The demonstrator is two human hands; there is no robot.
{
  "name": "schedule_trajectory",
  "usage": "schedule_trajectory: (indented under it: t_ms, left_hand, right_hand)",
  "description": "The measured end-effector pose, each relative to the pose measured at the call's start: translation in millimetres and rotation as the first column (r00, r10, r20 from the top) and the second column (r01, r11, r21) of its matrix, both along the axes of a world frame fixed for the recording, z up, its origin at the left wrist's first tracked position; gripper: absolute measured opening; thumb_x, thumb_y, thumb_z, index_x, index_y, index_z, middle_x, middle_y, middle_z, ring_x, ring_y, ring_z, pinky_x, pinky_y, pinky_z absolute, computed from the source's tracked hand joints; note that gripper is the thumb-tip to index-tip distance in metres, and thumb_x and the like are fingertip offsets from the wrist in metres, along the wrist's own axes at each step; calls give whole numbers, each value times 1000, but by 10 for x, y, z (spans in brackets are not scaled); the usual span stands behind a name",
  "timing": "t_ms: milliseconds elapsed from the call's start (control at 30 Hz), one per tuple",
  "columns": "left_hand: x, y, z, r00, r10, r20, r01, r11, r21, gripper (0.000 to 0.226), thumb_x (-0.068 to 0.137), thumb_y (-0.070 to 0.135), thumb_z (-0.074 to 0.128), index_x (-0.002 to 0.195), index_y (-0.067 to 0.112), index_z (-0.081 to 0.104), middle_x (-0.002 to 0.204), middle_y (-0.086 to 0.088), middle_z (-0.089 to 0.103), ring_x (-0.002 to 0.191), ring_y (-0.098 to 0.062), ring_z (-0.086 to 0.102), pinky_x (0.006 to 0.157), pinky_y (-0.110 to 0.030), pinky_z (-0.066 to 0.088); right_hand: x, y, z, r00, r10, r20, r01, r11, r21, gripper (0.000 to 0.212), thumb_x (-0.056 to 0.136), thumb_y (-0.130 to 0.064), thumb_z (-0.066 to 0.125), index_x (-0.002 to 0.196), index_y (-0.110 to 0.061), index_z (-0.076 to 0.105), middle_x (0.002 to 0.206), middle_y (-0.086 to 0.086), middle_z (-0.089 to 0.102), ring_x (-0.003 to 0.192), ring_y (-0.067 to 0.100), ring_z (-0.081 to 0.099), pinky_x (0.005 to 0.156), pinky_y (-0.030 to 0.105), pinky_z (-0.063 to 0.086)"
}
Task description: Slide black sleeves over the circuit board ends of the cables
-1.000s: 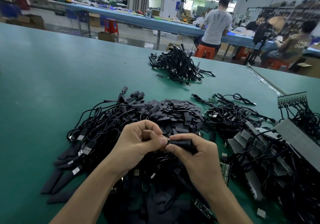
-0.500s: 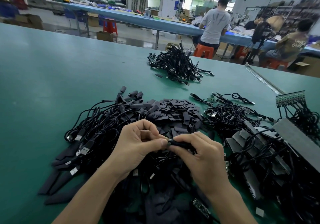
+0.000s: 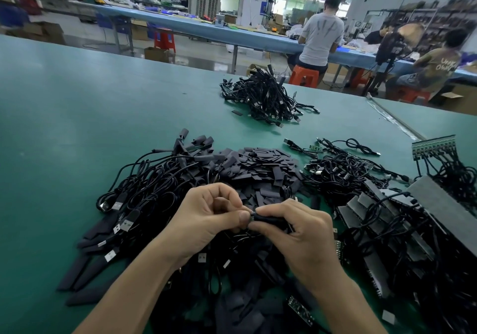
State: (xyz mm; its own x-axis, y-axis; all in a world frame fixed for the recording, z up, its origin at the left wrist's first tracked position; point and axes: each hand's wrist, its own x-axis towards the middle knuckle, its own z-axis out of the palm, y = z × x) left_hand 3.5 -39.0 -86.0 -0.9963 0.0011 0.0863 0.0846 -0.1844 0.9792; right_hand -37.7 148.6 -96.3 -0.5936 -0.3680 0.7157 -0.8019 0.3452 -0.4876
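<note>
One black sleeve (image 3: 268, 218) was held just above the heaps near the middle of the worktop (image 3: 77, 127). It was gripped along its length by the curled fingers of the right hand (image 3: 302, 238), while its left mouth was pinched between thumb and forefinger of the left hand (image 3: 206, 220). The board inside could not be seen, so this piece was judged to be nearly or wholly sleeved. Much was judged to be left: a heap of loose sleeves (image 3: 260, 165) lay at twelve o'clock from the hands, and at two o'clock a tangle of unsleeved cables (image 3: 343, 176) was spread, with a joined panel of boards (image 3: 433, 143) beyond it. Sleeved cables (image 3: 154, 178), taken to be finished, were spread from nine to eleven o'clock, and a far pile (image 3: 263, 98) lay well apart at twelve o'clock. No bin or tray was seen on the worktop; everything lay loose. Cardboard boxes (image 3: 154, 54) stood on the floor beyond, at eleven o'clock, their contents not discernible.
</note>
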Motion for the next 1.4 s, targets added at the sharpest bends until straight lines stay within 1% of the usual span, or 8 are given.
schedule_trajectory:
  t_ms: [233,333,533,733,867,967,1100,1400]
  left_hand:
    - [1,33,-14,991,123,-57,-118,989,87,25,61,6,81,71,11,58,81,-20,74,69,-22,70,65,-24,57]
    - [-15,37,-33,978,194,-76,-185,976,113,28,61,4,81,73,8,55,81,-19,75,70,-19,72,65,-23,57]
    - [-9,40,-63,973,195,-120,-185,979,90,25,59,6,83,67,20,64,83,-17,76,80,-22,74,71,-24,58]
    - [1,29,-70,974,180,-136,-168,981,91,24,58,6,83,66,23,68,86,-15,76,81,-20,75,72,-22,57]
    - [4,28,-67,975,178,-136,-167,982,93,23,59,5,83,69,21,69,86,-15,76,81,-20,74,71,-23,57]
    - [0,30,-66,977,160,-140,-152,986,67,20,68,5,86,74,16,72,85,-14,75,77,-22,73,69,-24,58]
    - [-6,38,-58,977,175,-124,-169,984,62,19,69,12,82,80,6,68,78,-12,73,70,-25,71,65,-25,59]
    - [-18,45,-69,977,169,-126,-164,985,49,19,63,11,83,75,13,68,75,-19,71,66,-21,68,64,-24,57]
  right_hand:
    - [60,-2,87,980,-4,200,18,998,-66,22,74,-32,83,95,-28,77,85,-16,74,80,0,70,73,13,52]
    - [83,-12,147,824,162,542,-22,967,-254,14,78,-38,72,89,-32,76,76,-3,75,69,9,70,65,20,54]
    - [58,29,181,657,283,699,-57,943,-328,16,77,-35,70,82,-21,77,73,8,74,65,10,67,61,16,50]
    - [44,68,157,710,203,675,-40,968,-249,21,68,-34,80,87,-26,79,80,2,76,73,10,71,67,18,53]
    - [67,59,136,753,84,653,-29,995,-95,36,65,-42,81,97,-26,79,87,-8,77,83,11,73,79,31,58]
    - [68,50,128,777,65,626,22,991,-129,31,65,-36,83,94,-27,79,84,-8,77,81,12,73,78,34,59]
    - [50,50,125,800,42,598,66,985,-158,32,62,-35,84,92,-27,79,84,-10,77,80,10,73,76,29,59]
    - [55,27,65,942,0,336,29,996,-80,27,71,-14,86,94,-26,79,87,-16,74,82,5,71,73,21,55]
